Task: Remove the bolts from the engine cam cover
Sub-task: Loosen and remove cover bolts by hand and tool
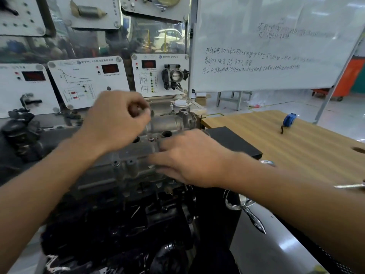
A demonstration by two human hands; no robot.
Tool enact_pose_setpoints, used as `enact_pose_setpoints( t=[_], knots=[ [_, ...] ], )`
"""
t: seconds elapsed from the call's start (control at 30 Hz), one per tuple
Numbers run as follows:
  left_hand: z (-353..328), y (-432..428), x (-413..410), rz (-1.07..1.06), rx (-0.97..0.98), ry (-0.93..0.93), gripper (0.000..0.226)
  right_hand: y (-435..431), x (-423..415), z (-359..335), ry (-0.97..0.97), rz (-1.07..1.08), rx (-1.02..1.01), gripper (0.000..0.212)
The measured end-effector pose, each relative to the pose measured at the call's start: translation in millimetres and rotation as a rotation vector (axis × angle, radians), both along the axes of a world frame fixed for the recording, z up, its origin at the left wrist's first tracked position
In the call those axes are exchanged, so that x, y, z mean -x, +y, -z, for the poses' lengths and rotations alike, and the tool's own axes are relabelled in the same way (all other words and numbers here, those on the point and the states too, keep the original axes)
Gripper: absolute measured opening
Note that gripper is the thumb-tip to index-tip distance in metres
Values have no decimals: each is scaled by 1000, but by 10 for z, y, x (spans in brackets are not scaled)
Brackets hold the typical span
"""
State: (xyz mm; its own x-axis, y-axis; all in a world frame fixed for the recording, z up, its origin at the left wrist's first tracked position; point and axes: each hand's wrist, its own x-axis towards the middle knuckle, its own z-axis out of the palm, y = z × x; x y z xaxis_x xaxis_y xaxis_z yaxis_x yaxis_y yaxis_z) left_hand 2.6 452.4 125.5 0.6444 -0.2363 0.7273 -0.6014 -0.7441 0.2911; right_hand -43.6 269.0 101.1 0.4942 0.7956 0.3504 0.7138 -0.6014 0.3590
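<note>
Cam cover (135, 154) lies with its long axis running away, slightly rightward.

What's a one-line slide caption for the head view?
Head view: left hand, fingers curled, above the engine cam cover; right hand reaches across it; blue tape measure on wooden table.

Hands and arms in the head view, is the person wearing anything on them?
No. The left hand and right hand are bare, without gloves; no ring or watch shows, though motion blur smears fine detail. The left forearm and right forearm are bare too, with no sleeve in view.
</note>
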Motion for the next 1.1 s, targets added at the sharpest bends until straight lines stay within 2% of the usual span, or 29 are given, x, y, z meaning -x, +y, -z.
enact_pose_setpoints(
  t=[0.07,0.13,0.23,0.33,0.4,0.47,0.57,0.6,0.67,0.87,1.03,1.1],
  knots=[
    [63,-168,-127,87,-266,155,18,-200,78,222,-7,-47,-158,27],
    [141,-398,-191,263,-444,284,33,-424,115,446,-68,-92,-334,34],
    [207,-728,-239,442,-594,311,38,-731,125,695,-49,-152,-690,38],
    [191,-904,-274,504,-633,283,23,-844,113,790,66,-136,-983,30],
    [154,-882,-321,504,-572,322,17,-822,65,781,69,-66,-1149,21],
    [120,-776,-371,486,-474,391,14,-838,-6,723,61,43,-1284,23],
    [122,-675,-401,470,-359,435,14,-1002,-138,623,270,272,-1338,61],
    [127,-672,-400,470,-339,437,15,-1057,-182,588,363,351,-1334,67],
    [131,-682,-392,475,-320,451,14,-1126,-264,514,440,455,-1297,65],
    [170,-646,-389,493,-193,518,13,-1103,-505,257,363,528,-1187,60],
    [207,-670,-355,503,-29,457,12,-1053,-472,584,505,489,-1391,59],
    [120,-681,-379,511,-25,412,12,-965,-415,775,571,468,-1447,59]
  ],
)
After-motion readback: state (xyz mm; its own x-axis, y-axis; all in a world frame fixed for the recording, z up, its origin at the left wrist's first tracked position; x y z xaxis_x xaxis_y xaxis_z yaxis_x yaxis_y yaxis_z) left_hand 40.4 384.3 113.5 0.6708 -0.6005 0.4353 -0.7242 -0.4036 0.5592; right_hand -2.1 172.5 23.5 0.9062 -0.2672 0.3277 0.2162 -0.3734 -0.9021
